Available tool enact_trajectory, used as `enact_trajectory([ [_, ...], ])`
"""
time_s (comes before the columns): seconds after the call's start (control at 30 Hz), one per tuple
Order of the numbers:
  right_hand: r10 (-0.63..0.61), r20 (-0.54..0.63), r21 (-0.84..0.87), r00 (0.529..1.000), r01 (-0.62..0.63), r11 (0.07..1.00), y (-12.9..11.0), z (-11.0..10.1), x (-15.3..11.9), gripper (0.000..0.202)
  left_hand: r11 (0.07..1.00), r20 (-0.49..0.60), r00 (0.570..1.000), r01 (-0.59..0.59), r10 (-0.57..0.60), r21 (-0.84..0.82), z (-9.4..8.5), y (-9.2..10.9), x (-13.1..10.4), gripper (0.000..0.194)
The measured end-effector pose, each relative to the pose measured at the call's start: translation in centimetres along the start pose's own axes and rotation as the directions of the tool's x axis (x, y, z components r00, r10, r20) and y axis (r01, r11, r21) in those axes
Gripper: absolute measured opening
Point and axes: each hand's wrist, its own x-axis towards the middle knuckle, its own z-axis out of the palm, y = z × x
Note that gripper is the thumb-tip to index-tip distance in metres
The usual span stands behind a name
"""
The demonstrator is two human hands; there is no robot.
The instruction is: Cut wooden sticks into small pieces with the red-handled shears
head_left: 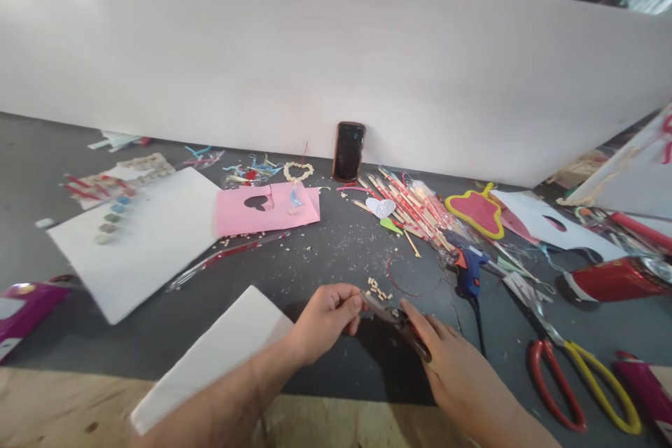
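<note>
My left hand (pixel 332 313) is closed in a pinch at the jaw tips of a pair of pruning shears (pixel 393 315); what it pinches is mostly hidden by the fingers. My right hand (pixel 446 357) is wrapped round the dark, red-tinged handles of the shears, whose grey blades point left towards the left fingertips. Just beyond the blades lies a small heap of short pale stick pieces (pixel 379 290). A thin red loop of wire or thread (pixel 414 292) rests to the right of that heap.
A blue glue gun (pixel 470 273), large scissors (pixel 556 343) and a red can (pixel 619 278) stand or lie at right. Patterned sticks (pixel 404 199) lie before an upright phone (pixel 349 152). White boards (pixel 141 238), pink paper (pixel 267 210) and a bead heart (pixel 298 172) are left.
</note>
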Motion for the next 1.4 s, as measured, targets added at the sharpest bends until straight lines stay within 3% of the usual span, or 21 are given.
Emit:
enact_trajectory([
  [0.13,0.013,-0.009,-0.041,1.0,-0.014,0.999,0.1,-0.2,0.1,0.075,0.963,0.171,0.979,0.151,-0.114,-0.224,-0.2,-0.1,-0.2,0.032],
  [0.37,-0.011,0.031,0.024,0.999,0.01,1.0,0.1,0.4,0.2,0.07,0.919,0.24,0.959,0.226,-0.151,-0.323,-0.3,0.1,-0.4,0.031],
  [0.73,0.047,0.133,0.03,0.99,-0.052,0.998,-0.1,0.3,0.5,0.068,0.923,0.165,0.958,0.272,-0.234,-0.27,-0.2,-0.3,0.3,0.031],
  [0.93,0.08,0.075,0.099,0.994,-0.087,0.991,-0.6,0.1,0.7,0.063,0.995,-0.007,0.995,0.103,-0.103,0.012,0.0,0.1,0.2,0.027],
  [1.07,0.085,0.039,0.086,0.996,-0.088,0.992,-0.7,0.5,0.3,0.065,0.986,-0.033,0.999,0.019,-0.013,0.163,0.1,0.5,-0.1,0.03],
  [1.13,0.067,0.018,0.064,0.998,-0.068,0.996,-0.6,0.7,0.0,0.068,0.99,-0.006,0.999,0.035,-0.035,0.133,0.1,0.5,-0.3,0.03],
  [1.3,0.021,-0.016,0.026,1.0,-0.021,0.999,-0.1,0.9,-0.4,0.07,0.973,0.085,0.984,0.167,-0.155,-0.16,0.5,0.2,-0.3,0.03],
  [1.4,0.028,0.003,0.023,1.0,-0.028,0.999,0.0,1.0,-0.3,0.071,0.962,0.09,0.981,0.189,-0.174,-0.195,0.7,0.2,-0.3,0.032],
])
